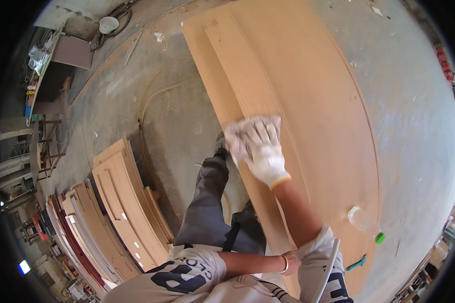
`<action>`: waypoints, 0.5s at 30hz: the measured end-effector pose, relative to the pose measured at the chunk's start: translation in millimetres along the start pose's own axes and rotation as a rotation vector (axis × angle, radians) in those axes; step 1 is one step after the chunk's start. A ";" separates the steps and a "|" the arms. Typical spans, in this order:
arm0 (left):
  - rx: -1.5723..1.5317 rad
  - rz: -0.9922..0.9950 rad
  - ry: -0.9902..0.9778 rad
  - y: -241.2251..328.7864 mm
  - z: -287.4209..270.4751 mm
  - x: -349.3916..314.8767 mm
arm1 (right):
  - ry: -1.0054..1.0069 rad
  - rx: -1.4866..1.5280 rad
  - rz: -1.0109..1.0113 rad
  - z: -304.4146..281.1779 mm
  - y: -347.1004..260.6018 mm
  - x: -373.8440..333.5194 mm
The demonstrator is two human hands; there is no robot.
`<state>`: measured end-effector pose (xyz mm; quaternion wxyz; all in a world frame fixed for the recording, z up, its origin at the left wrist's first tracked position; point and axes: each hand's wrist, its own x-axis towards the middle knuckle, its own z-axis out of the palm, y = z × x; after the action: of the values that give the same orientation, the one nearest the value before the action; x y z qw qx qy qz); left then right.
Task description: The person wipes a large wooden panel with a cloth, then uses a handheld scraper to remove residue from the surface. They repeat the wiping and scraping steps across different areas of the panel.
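Note:
My right hand (265, 151), in a white knitted glove with a yellow cuff edge, presses a crumpled pale pinkish rag (240, 132) onto a large light-brown wooden panel (333, 136). The rag lies near the panel's left edge, by a raised strip (242, 70) that runs lengthwise. My left hand (290, 263) is bare, with a bracelet at the wrist, and rests low by the panel's near left edge beside my right sleeve. Its fingers are mostly hidden behind that sleeve.
On the panel's near right part lie a clear plastic bottle (361, 220) with a green cap and a teal T-shaped tool (356, 262). Stacked wooden panels (124, 202) lean at the left. A yellowish hose (145, 108) crosses the concrete floor. A white bucket (108, 24) stands far left.

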<state>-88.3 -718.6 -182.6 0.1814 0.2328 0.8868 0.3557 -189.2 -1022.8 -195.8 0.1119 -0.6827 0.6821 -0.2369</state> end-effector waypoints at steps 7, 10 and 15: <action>0.328 -0.294 0.569 -181.5 -92.2 -61.2 | -0.267 0.042 0.171 -7.4 -16.2 9.8; 0.053 -0.164 0.296 -223.1 -117.7 -72.2 | -0.175 0.011 0.119 20.6 -0.8 132.8; 0.016 -0.007 0.037 -222.3 -175.5 -111.9 | 0.068 -0.057 -0.069 73.6 26.8 336.9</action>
<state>-144.5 -1017.0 -204.6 0.1641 0.2246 0.8936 0.3524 -192.1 -1368.2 -214.5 0.0609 -0.7005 0.6678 -0.2441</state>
